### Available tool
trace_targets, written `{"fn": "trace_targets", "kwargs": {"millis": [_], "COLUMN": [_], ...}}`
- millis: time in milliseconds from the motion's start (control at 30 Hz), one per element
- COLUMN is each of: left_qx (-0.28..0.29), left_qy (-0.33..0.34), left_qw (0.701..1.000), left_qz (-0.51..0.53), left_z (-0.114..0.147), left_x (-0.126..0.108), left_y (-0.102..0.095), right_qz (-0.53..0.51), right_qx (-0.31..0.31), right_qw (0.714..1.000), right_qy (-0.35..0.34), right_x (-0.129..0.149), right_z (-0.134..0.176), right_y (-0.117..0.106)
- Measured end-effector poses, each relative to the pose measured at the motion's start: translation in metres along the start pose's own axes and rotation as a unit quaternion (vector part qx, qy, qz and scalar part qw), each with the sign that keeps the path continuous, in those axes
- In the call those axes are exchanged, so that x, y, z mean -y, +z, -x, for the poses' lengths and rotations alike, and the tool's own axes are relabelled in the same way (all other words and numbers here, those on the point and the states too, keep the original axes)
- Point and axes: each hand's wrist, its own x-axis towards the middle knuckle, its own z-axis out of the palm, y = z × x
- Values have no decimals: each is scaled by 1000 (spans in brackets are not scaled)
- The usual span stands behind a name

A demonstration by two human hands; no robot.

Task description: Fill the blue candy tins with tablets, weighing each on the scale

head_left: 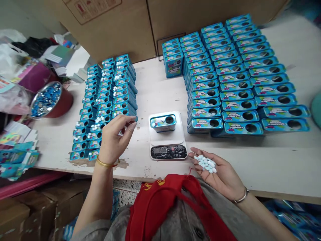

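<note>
My left hand (117,136) is raised over the near end of the left group of tins, thumb and fingers drawn together in a loose pinch. What it holds, if anything, cannot be made out. My right hand (222,174), palm up and cupped, carries a small heap of white and pale blue candies (207,164). Between the hands lies a white digital scale (164,137), its display (160,150) apparently reading -150.0. One blue tin (164,128) with a dark round opening stands on the scale, a white candy (153,124) on its top at the left end.
Rows of blue tins (125,90) with white candies on many tops stand left; more tins (240,105) with round openings fill the right. A red bucket (65,102) of blue-wrapped pieces sits far left. Large cardboard boxes (120,36) line the back. The table's edge (135,177) runs before me.
</note>
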Motion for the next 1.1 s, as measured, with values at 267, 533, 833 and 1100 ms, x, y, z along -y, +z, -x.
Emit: {"fn": "trace_targets", "kwargs": {"millis": [267,533,833,1100], "left_qx": [13,26,24,51], "left_qy": [28,94,102,145], "left_qw": [999,993,986,980], "left_qz": [8,-72,-128,-127], "left_z": [3,17,24,-3], "left_x": [-3,-1,-3,-27], "left_y": [8,33,49,66], "right_qz": [8,-2,-2,-12], "right_qx": [-36,-16,5,24], "right_qw": [999,1000,1000,999], "right_qy": [2,14,11,19], "right_x": [-2,-2,-3,-4], "right_z": [4,5,1,-2], "right_y": [6,14,15,12]}}
